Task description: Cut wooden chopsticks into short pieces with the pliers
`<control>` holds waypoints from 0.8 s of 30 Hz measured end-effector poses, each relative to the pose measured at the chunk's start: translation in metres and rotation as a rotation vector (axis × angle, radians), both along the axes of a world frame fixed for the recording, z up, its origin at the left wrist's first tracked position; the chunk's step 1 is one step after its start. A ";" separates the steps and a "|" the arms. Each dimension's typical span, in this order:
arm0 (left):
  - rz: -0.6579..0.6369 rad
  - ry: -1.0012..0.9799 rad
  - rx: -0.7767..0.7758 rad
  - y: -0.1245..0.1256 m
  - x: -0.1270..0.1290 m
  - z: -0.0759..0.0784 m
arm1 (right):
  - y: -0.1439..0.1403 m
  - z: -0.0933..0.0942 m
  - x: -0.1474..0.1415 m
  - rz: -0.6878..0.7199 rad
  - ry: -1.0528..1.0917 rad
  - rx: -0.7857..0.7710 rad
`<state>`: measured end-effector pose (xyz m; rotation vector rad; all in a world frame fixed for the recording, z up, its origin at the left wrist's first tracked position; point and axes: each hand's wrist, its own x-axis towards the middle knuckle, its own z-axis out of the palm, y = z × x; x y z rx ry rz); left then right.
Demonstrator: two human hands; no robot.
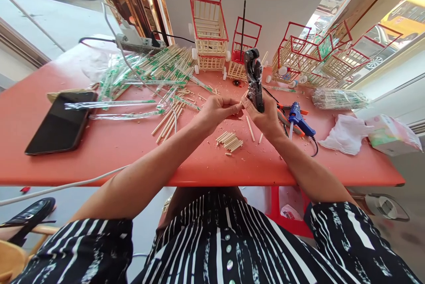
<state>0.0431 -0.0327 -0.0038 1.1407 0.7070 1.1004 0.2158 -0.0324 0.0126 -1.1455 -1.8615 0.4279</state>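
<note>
My right hand (265,113) is closed around a black hand cutter (255,81) with a hooked head, held upright over the table. Fingers pinched, my left hand (221,109) meets the right fingertips; what lies in the pinch is too small and covered to make out. Just below the hands is a small pile of short cut wooden stick pieces (230,141). Longer wooden sticks (171,120) lie left of it, and a loose stick (250,128) rests under my right hand.
Wrapped chopsticks (156,65) and clear wrappers cover the back left, beside a phone (61,122) and a power strip (139,43). Small stick-built carts (209,23) with red frames stand along the back. At right are a blue glue gun (300,120), a bundle (338,98) and a tissue pack (393,133).
</note>
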 end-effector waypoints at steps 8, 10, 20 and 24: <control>0.197 0.003 0.084 0.008 -0.016 0.011 | -0.002 0.023 0.014 0.058 -0.125 -0.134; 0.264 -0.013 0.109 0.012 -0.028 0.019 | -0.001 0.033 0.023 0.061 -0.231 -0.202; 0.214 0.128 0.209 0.010 -0.039 0.029 | 0.001 0.048 0.034 0.156 -0.550 -0.405; 0.145 0.171 0.167 0.008 -0.039 0.027 | 0.000 0.047 0.031 0.164 -0.570 -0.411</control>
